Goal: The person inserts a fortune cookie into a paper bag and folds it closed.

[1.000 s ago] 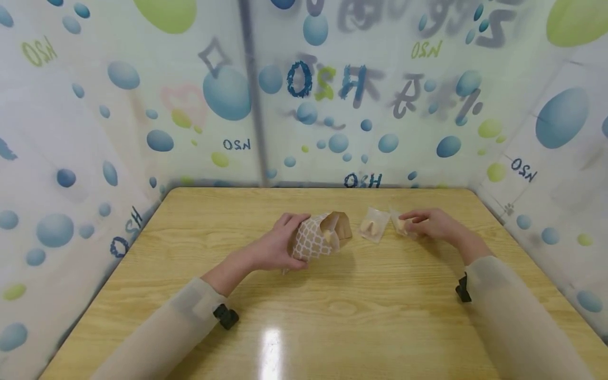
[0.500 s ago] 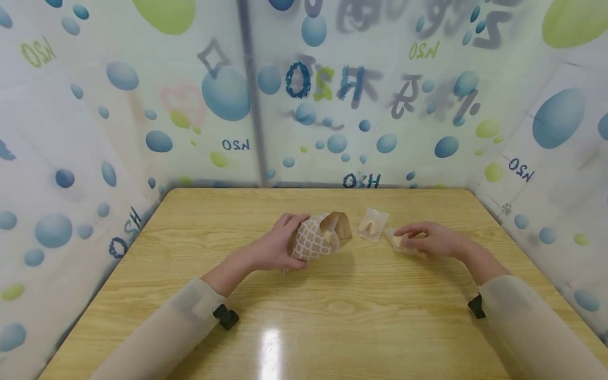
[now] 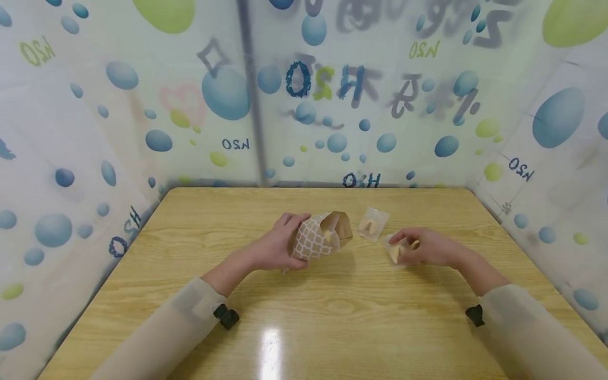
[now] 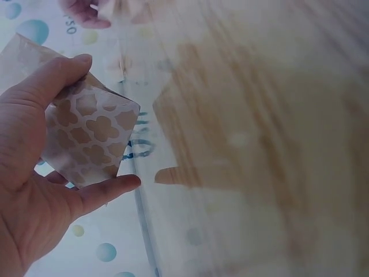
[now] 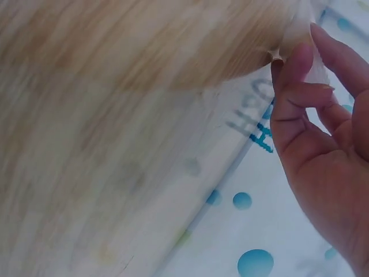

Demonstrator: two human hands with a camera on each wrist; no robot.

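My left hand point(image 3: 277, 245) grips a brown paper bag point(image 3: 311, 240) with a white lattice print. The bag lies tilted on its side, its mouth facing right, and something pale shows inside. In the left wrist view, the thumb and fingers wrap round the bag point(image 4: 86, 135). To the right, my right hand point(image 3: 429, 248) pinches a fortune cookie point(image 3: 395, 254) in a clear wrapper, low over the table. Fingers partly hide that cookie, and the right wrist view shows only a bit of wrapper at the fingertips. Between the bag and this hand lies another wrapped fortune cookie point(image 3: 370, 227).
The wood-grain table point(image 3: 304, 327) has a glossy top that mirrors the hands. A printed curtain point(image 3: 190, 126) with blue and green dots closes off the back and both sides. The table's far edge runs along it.
My right hand has drawn its wrapped cookie a little toward me, away from the other cookie. The left hand and the bag have stayed in place.
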